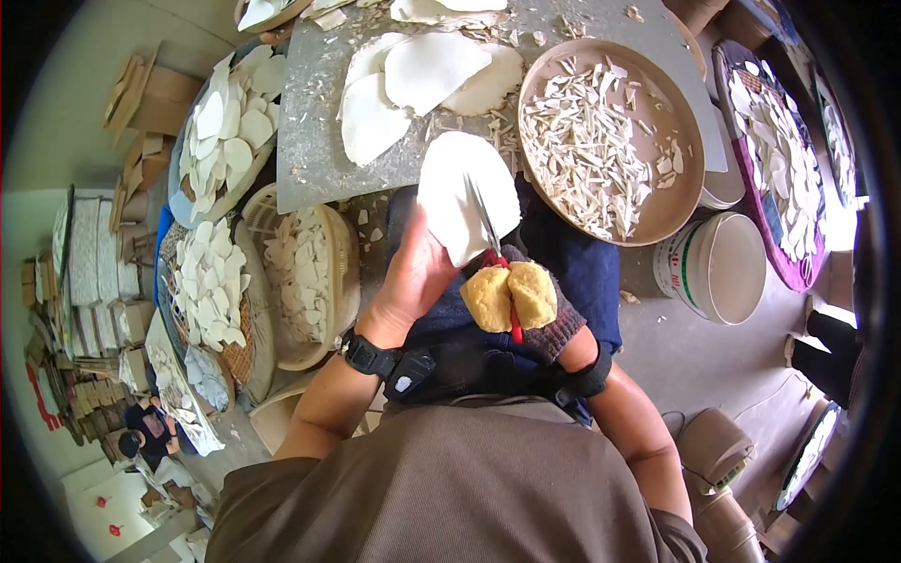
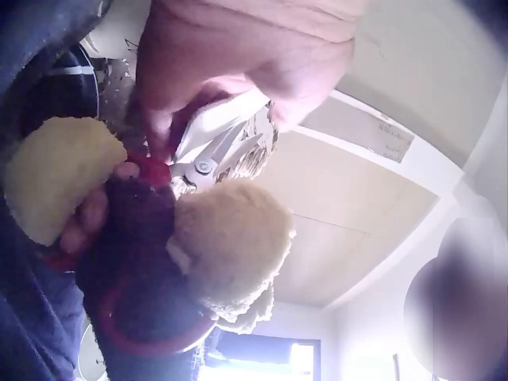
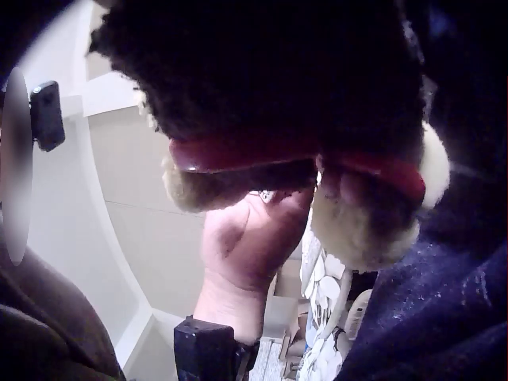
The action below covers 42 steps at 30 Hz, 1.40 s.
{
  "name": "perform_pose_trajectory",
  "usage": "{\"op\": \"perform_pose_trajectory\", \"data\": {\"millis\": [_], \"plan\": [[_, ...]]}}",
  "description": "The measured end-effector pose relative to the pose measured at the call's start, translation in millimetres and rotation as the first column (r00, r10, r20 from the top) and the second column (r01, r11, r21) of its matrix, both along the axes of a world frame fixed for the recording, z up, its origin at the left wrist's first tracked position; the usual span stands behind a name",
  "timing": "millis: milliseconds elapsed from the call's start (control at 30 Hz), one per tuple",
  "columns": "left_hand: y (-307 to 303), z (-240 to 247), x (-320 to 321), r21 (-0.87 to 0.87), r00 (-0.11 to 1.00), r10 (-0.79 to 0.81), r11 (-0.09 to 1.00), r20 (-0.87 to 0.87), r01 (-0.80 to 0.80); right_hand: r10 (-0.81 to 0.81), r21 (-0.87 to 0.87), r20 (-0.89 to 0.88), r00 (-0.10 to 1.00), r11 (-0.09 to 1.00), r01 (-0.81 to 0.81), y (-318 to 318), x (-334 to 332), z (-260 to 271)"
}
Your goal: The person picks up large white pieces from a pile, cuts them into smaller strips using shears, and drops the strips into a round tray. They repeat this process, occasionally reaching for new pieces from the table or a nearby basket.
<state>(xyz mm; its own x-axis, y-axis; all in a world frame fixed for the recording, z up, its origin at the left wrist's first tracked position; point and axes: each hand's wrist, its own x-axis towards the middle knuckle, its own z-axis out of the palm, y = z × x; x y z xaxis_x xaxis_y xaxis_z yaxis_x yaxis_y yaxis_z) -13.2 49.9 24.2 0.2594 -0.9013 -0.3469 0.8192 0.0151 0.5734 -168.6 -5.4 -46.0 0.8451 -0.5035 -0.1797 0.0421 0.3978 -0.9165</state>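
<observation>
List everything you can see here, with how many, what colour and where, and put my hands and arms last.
Table: one, grey, ahead
Big sheets: at least three, white, on table
Held sheet: one, white, left hand
Scissors: one, red handles, right hand
Pads: two, yellow, at the handles
Tray: one, brown, table's right
Strips: many, white, in tray
Basket: one, cream, left, holding white pieces
Bucket: one, white, right
Piles: several, white, both sides
Boxes: several, brown, far left
Bystanders: at least two, dark clothes, both sides
Left hand: one, bare
Right hand: one, dark glove
Forearms: two, bare, black wrist devices
</observation>
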Motion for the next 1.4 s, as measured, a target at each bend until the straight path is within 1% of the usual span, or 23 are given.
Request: {"op": "perform_pose_trajectory", "data": {"millis": [67,100,133,167,200,267,333,400,467,500,600,633,733,800,900,933,967,1033,1067,1100,1200,1300,1400], "plan": [[8.5,-18.4,6.9,0.091,0.959,-0.055,0.995,0.277,0.031,0.041,-0.113,-0.035,0.999,0.993,-0.045,-2.7,-2.6,11.3],[10.6,-22.8,10.6,0.129,0.963,-0.027,0.992,0.267,-0.008,0.056,-0.175,-0.059,0.997,0.982,-0.066,-4.0,-2.7,16.3],[10.8,-25.4,12.1,0.106,0.955,0.037,0.992,0.296,-0.071,0.017,0.231,0.082,0.996,0.972,-0.036,-2.4,-2.5,0.5],[10.5,-27.2,13.6,0.081,0.941,0.101,0.988,0.324,-0.134,-0.072,0.598,0.195,0.978,0.799,-0.06,0.2,-2.4,-28.7],[9.9,-27.6,15.3,0.054,0.922,0.166,0.979,0.349,-0.197,-0.197,0.859,0.258,0.946,0.495,-0.131,-0.1,2.5,-29.3],[8.6,-26.8,19.4,0.026,0.875,0.281,0.948,0.393,-0.317,-0.255,0.708,0.352,0.901,0.702,-0.078,-4.0,-11.0,-21.1],[8.3,-29.7,24.0,-0.001,0.824,0.347,0.922,0.449,-0.388,-0.333,0.809,0.398,0.855,0.566,-0.156,-7.4,-10.1,-12.0],[6.0,-32.5,25.2,0.007,0.797,0.348,0.915,0.494,-0.403,-0.179,0.376,0.228,0.957,0.923,0.083,-5.1,-5.9,-19.0],[0.6,-28.4,19.2,0.005,0.776,0.355,0.908,0.522,-0.419,-0.061,-0.121,0.028,0.998,0.991,0.064,-4.3,-3.7,-13.9],[-3.1,-29.4,15.8,-0.05,0.731,0.371,0.906,0.572,-0.421,-0.055,-0.353,-0.085,0.995,0.935,0.021,-4.5,-0.8,-6.1],[-13.4,-34.7,2.6,-0.165,0.599,0.407,0.894,0.69,-0.417,-0.084,-0.005,-0.034,0.996,0.996,0.084,-0.5,8.6,-27.5],[-15.3,-36.9,-1.1,-0.172,0.563,0.405,0.89,0.72,-0.421,0.021,-0.092,-0.07,0.997,0.995,-0.028,-8.7,4.4,-22.1],[-22.4,-33.3,-12.0,-0.187,0.463,0.386,0.888,0.798,-0.42,0.037,-0.574,-0.147,0.988,0.811,-0.116,-16.0,0.3,-16.9],[-27.3,-31.3,-17.6,-0.203,0.434,0.384,0.891,0.815,-0.407,-0.072,-0.842,-0.156,0.985,0.53,-0.095,-20.9,-4.7,-3.4],[-33.8,-34.4,-23.6,-0.21,0.429,0.376,0.899,0.821,-0.385,-0.244,-0.89,-0.067,0.967,0.453,0.053,-24.1,-6.6,5.8],[-36.1,-34.0,-24.1,-0.196,0.439,0.356,0.909,0.825,-0.369,-0.255,-0.602,0.03,0.966,0.767,0.221,-21.9,-5.6,-5.0],[-38.2,-33.0,-23.3,-0.181,0.449,0.335,0.919,0.828,-0.351,-0.307,-0.188,0.117,0.944,0.927,0.325,-18.1,-3.7,-25.2],[-42.9,-32.3,-20.6,-0.161,0.474,0.297,0.939,0.829,-0.305,-0.349,-0.119,0.157,0.924,0.922,0.369,-22.7,-8.2,-20.5],[-45.3,-32.6,-17.9,-0.156,0.487,0.279,0.948,0.828,-0.277,-0.317,-0.485,0.119,0.941,0.808,0.334,-28.5,-17.8,-14.4],[-48.1,-32.2,-15.4,-0.152,0.497,0.262,0.956,0.827,-0.25,-0.3,-0.78,0.067,0.951,0.579,0.238,-32.8,-22.9,-5.7],[-56.9,-24.6,-12.2,-0.121,0.542,0.196,0.978,0.817,-0.171,-0.366,-0.679,0.09,0.926,0.658,0.326,-31.9,-26.6,-2.7],[-62.8,-29.7,-3.7,-0.098,0.514,0.166,0.983,0.842,-0.157,-0.394,-0.796,0.081,0.915,0.527,0.297,-33.3,-32.6,-4.8],[-67.0,-37.2,5.1,-0.085,0.547,0.139,0.989,0.825,-0.123,-0.39,-0.717,0.087,0.917,0.615,0.329,-32.0,-33.6,-3.8]]}}
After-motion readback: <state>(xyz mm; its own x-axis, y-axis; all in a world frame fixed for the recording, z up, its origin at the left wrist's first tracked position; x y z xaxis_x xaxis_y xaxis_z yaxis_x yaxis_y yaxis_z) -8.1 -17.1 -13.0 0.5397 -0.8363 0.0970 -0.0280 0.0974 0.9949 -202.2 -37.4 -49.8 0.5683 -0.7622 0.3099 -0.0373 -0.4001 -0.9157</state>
